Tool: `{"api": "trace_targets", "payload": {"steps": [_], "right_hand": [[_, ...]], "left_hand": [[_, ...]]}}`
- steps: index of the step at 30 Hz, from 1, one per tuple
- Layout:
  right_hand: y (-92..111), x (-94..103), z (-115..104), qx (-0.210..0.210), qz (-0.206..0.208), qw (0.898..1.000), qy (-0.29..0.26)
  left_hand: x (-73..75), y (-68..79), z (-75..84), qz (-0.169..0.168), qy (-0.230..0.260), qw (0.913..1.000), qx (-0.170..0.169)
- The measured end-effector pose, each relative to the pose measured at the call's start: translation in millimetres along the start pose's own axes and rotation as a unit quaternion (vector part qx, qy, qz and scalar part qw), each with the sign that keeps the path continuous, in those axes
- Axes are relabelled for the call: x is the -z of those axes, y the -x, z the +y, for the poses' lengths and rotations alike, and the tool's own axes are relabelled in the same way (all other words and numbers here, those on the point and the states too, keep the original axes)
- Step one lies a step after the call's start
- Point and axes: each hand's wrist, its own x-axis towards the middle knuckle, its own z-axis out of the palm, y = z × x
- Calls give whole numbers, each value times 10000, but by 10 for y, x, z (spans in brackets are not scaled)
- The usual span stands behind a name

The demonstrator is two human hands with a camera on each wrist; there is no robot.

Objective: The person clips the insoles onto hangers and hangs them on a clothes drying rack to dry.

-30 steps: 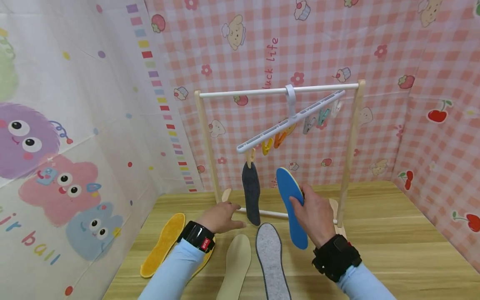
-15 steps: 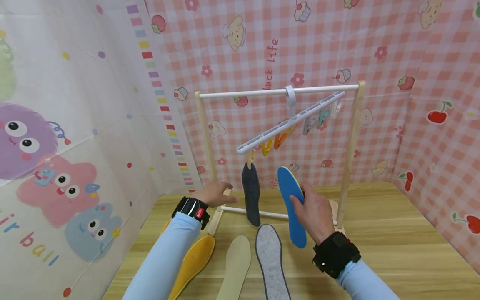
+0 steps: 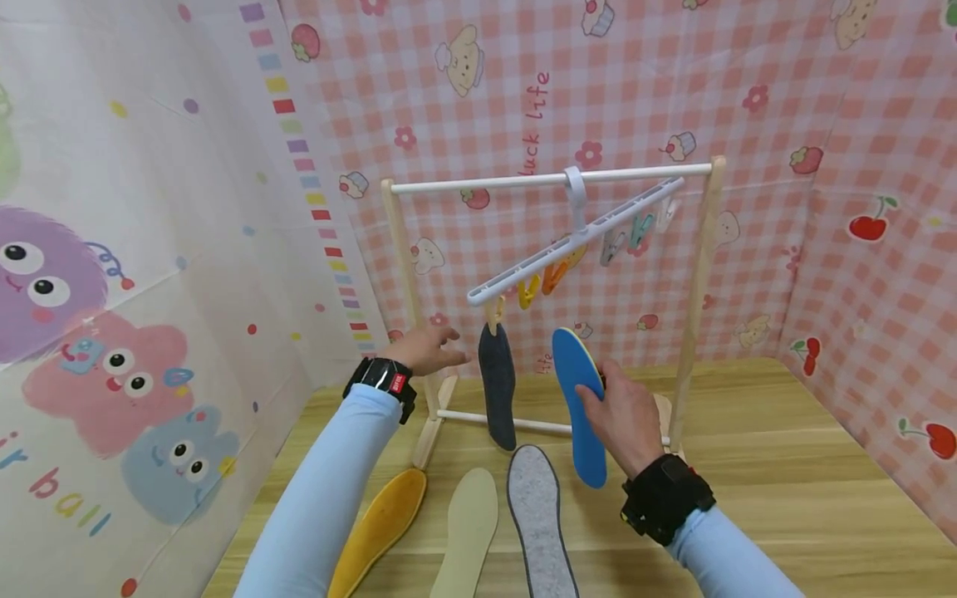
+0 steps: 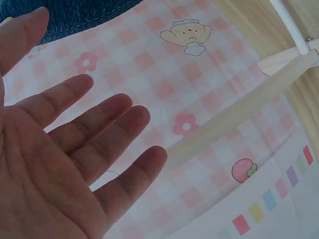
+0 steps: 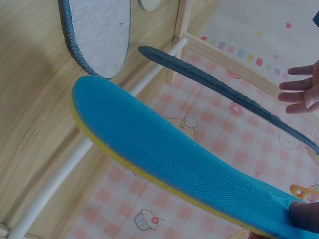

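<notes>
My right hand (image 3: 628, 419) grips a blue insole (image 3: 579, 399) with a yellow edge, the thumb lying across its face. In the right wrist view the blue insole (image 5: 169, 154) slants across the picture. A dark grey insole (image 3: 497, 386) hangs from a beige clothespin (image 3: 494, 313) at the near left end of a pale hanger (image 3: 549, 257). Just left of it, my left hand (image 3: 426, 349) is raised with spread fingers and holds nothing. Its palm (image 4: 45, 174) shows in the left wrist view, with the dark insole's stitched edge (image 4: 94, 17) beyond the thumb.
The hanger hooks over the white top rod (image 3: 478, 182) of a wooden rack. Yellow clothespin (image 3: 529, 291), orange clothespin (image 3: 553, 277), and several others hang from it. On the table lie a mustard insole (image 3: 385, 527), a beige insole (image 3: 473, 519) and a grey insole (image 3: 534, 507).
My left hand has risen from low over the table, up and slightly left, to beside the hanging insole. The right hand keeps the blue insole in nearly the same place.
</notes>
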Motion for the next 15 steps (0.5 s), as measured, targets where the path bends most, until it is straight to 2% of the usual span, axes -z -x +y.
{"api": "trace_targets", "payload": {"steps": [3, 5, 9, 13, 15], "right_hand": [[-23, -13, 8, -30, -43, 10000, -22], [-39, -24, 13, -74, -92, 9999, -28], [-78, -47, 27, -212, -203, 9996, -5], [-112, -52, 27, -269, -286, 9992, -20], [-128, -51, 26, -278, -313, 9991, -60]], "left_hand": [[22, -61, -9, 89, -56, 9999, -58], [45, -94, -7, 75, 76, 9999, 38], [109, -167, 9, -53, 683, 9974, 232], [167, -279, 36, 64, 1194, 9928, 110], [190, -335, 58, 151, 1371, 9903, 153]]}}
